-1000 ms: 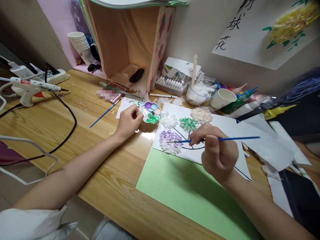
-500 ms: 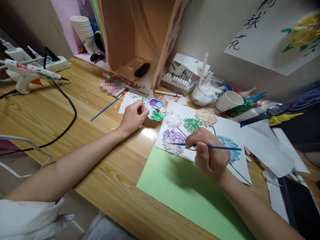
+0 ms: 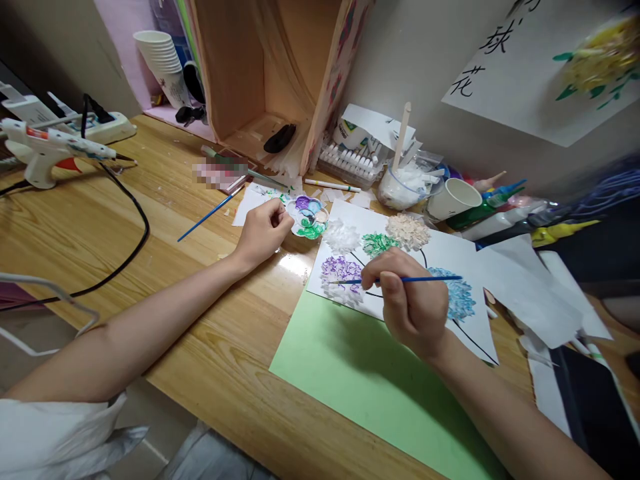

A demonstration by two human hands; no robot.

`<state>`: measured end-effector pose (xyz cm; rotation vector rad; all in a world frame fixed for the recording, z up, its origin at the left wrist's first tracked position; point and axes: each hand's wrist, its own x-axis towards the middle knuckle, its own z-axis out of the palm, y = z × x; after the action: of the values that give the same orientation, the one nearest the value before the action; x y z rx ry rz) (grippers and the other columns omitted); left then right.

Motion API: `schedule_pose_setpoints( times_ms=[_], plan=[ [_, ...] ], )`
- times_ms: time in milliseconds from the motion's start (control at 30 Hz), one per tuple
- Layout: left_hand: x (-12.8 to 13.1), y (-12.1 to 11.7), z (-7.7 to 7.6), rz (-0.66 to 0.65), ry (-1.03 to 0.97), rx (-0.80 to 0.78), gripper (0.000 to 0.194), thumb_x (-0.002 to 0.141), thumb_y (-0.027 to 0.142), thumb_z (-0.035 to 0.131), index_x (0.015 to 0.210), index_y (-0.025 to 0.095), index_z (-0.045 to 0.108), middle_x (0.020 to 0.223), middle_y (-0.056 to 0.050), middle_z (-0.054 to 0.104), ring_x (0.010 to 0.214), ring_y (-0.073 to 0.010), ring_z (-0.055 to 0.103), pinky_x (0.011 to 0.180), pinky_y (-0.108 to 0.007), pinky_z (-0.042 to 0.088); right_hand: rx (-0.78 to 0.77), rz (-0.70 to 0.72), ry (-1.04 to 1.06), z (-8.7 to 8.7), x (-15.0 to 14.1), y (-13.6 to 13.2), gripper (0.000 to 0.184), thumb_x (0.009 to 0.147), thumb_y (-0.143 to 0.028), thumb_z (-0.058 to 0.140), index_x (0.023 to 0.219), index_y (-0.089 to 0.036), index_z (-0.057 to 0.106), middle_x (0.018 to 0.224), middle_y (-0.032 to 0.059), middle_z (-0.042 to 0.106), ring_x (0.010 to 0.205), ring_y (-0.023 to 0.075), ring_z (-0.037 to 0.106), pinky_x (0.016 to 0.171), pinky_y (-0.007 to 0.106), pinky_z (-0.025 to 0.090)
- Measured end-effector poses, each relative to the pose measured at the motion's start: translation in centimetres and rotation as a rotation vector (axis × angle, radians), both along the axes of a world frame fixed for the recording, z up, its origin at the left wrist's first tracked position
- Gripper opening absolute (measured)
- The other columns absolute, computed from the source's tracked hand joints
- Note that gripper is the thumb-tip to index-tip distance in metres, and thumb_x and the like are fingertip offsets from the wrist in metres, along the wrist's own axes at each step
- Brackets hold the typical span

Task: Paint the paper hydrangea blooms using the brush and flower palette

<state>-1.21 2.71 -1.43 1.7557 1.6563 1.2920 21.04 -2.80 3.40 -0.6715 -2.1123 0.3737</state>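
Holds blue paintbrush point(image 3: 430, 279) in right hand point(image 3: 413, 303), pinched between thumb and curled fingers, roughly level, bristles pointing left. Puts brush tip over purple-and-white flower point(image 3: 341, 270), just left of right hand; cannot tell if touching. Keeps left hand point(image 3: 263, 235) low over desk point(image 3: 210, 333) in a loose fist, thumb against forefinger; cannot tell what, if anything, is inside.

Has paint palette point(image 3: 295, 209) just beside left hand, on the side toward right hand, with purple, light blue, peach and green paint. Has white sheet point(image 3: 445, 250) under and beyond right hand, bearing purple-and-white flower plus more: white flower point(image 3: 341, 237) and green flower point(image 3: 379, 244) beyond right hand, to its left; beige flower point(image 3: 407, 231) straight beyond; blue flower point(image 3: 460, 297) just to its right, partly covered.

Shows green paper point(image 3: 320, 347) below right hand, partly under white sheet. Left of left hand: second brush point(image 3: 205, 218) near, glue gun point(image 3: 45, 147) well apart. Beyond right hand: plastic tub point(image 3: 390, 195) with upright wooden stick point(image 3: 401, 137), then paper cup point(image 3: 443, 205), then paint bottles point(image 3: 483, 210).
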Motion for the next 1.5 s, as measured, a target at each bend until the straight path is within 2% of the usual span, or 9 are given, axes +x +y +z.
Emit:
schedule_pose_setpoints(
  times_ms=[100, 233, 400, 700, 833, 1000, 1167, 1500],
  plan=[
    [0.0, 0.0, 0.0, 0.003, 0.007, -0.003, 0.018, 0.072, 0.015, 0.05, 0.057, 0.02, 0.039, 0.053, 0.005, 0.042, 0.052, -0.0095, 0.039, 0.051, -0.024, 0.03, -0.003, 0.004, -0.036, 0.0, 0.0, 0.1, 0.027, 0.097, -0.019, 0.033, 0.078, -0.019, 0.051, 0.064, 0.0021, 0.055, 0.061, 0.0138, 0.05, 0.059, 0.03, 0.04],
    [0.0, 0.1, 0.0, 0.001, 0.007, -0.002, 0.018, 0.071, 0.015, 0.05, 0.058, 0.02, 0.04, 0.054, 0.005, 0.042, 0.052, -0.0097, 0.039, 0.051, -0.024, 0.03, 0.0, -0.013, 0.017, 0.0, -0.1, 0.1, 0.026, 0.097, -0.019, 0.033, 0.079, -0.02, 0.052, 0.066, 0.0023, 0.056, 0.062, 0.014, 0.05, 0.06, 0.03, 0.041],
    [-0.1, 0.1, 0.0, 0.004, 0.004, -0.005, 0.018, 0.071, 0.015, 0.051, 0.058, 0.02, 0.04, 0.054, 0.005, 0.043, 0.052, -0.0098, 0.038, 0.051, -0.025, 0.031, 0.005, -0.008, -0.055, 0.0, -0.2, 0.0, 0.027, 0.096, -0.019, 0.032, 0.078, -0.02, 0.052, 0.064, 0.0022, 0.056, 0.061, 0.0145, 0.051, 0.059, 0.029, 0.041],
    [-0.1, 0.0, 0.0, -0.014, -0.013, -0.014, 0.017, 0.071, 0.015, 0.049, 0.058, 0.02, 0.04, 0.054, 0.005, 0.042, 0.053, -0.0099, 0.04, 0.053, -0.024, 0.031, -0.036, -0.007, 0.02, -0.2, -0.1, 0.1, 0.027, 0.096, -0.019, 0.034, 0.078, -0.02, 0.054, 0.065, 0.0018, 0.056, 0.061, 0.0141, 0.052, 0.06, 0.029, 0.042],
    [-0.2, -0.2, 0.0, -0.069, -0.015, 0.0, 0.016, 0.073, 0.016, 0.048, 0.06, 0.02, 0.04, 0.055, 0.005, 0.042, 0.053, -0.0096, 0.039, 0.052, -0.024, 0.031, 0.005, -0.122, 0.246, -0.3, 0.0, 0.5, 0.024, 0.097, -0.025, 0.037, 0.087, -0.021, 0.059, 0.074, 0.0028, 0.062, 0.073, 0.0162, 0.06, 0.067, 0.032, 0.046],
    [0.0, -1.0, 0.6, -0.185, 0.02, 0.076, 0.017, 0.077, 0.019, 0.047, 0.062, 0.021, 0.038, 0.056, 0.005, 0.041, 0.052, -0.0096, 0.039, 0.052, -0.023, 0.032, -0.07, -0.18, 0.19, -0.2, 0.2, 1.1, 0.023, 0.096, -0.026, 0.039, 0.101, -0.023, 0.061, 0.095, 0.0061, 0.067, 0.094, 0.02, 0.063, 0.078, 0.036, 0.05],
    [0.2, -1.7, 0.9, -0.267, 0.099, 0.144, 0.018, 0.075, 0.015, 0.046, 0.062, 0.022, 0.036, 0.056, 0.005, 0.039, 0.051, -0.0094, 0.037, 0.051, -0.023, 0.031, -0.099, -0.172, 0.119, -0.5, 0.2, 1.2, 0.023, 0.096, -0.024, 0.038, 0.101, -0.023, 0.061, 0.095, 0.0056, 0.068, 0.094, 0.0192, 0.063, 0.078, 0.034, 0.051],
    [0.2, -1.7, 1.0, -0.263, 0.115, 0.165, 0.019, 0.074, 0.014, 0.046, 0.061, 0.022, 0.036, 0.056, 0.006, 0.039, 0.05, -0.0091, 0.037, 0.05, -0.023, 0.031, -0.057, -0.169, 0.169, -0.1, 0.2, 1.2, 0.024, 0.096, -0.025, 0.037, 0.098, -0.023, 0.061, 0.091, 0.0051, 0.068, 0.09, 0.0191, 0.064, 0.076, 0.035, 0.05]
  ],
)
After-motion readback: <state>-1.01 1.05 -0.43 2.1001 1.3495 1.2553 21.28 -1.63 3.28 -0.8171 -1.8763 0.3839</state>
